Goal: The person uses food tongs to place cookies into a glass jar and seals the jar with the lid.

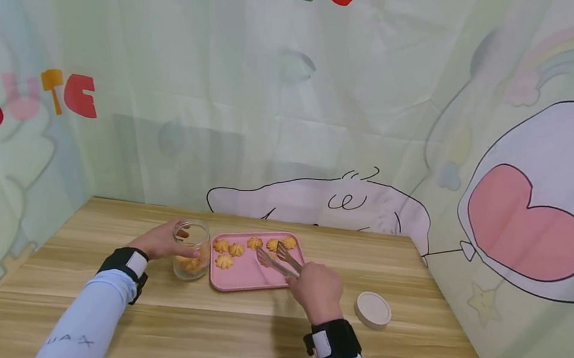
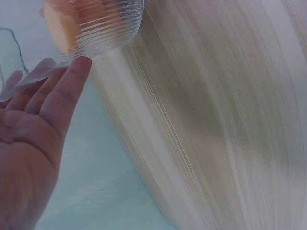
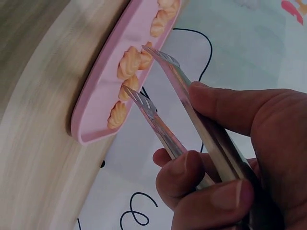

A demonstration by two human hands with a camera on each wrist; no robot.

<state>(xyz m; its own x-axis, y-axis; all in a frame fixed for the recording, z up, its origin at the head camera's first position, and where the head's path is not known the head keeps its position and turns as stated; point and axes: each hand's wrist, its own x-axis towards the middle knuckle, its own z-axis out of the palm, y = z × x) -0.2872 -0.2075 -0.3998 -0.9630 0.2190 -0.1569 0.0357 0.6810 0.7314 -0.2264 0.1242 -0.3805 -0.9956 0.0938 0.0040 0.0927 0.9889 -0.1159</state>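
Note:
My left hand (image 1: 158, 240) grips the side of a clear glass jar (image 1: 190, 269), its thumb across the near side. The jar stands upright without a lid, with golden cookies low inside; the left wrist view shows the ribbed glass (image 2: 112, 28) against the fingers. In my right hand (image 1: 318, 291) is a pair of metal tongs (image 1: 282, 267), held with thumb and fingers. The tongs' tips are spread above the pink tray (image 1: 247, 278), close to the swirled cookies (image 3: 116, 115). Whether the tips touch a cookie, I cannot tell.
A round whitish lid (image 1: 373, 310) lies on the wooden table (image 1: 222, 340), right of my right hand. Several cookies (image 1: 224, 262) sit spread over the tray's left and back parts. A printed cloth curtain (image 1: 274, 111) hangs behind the table and on both sides.

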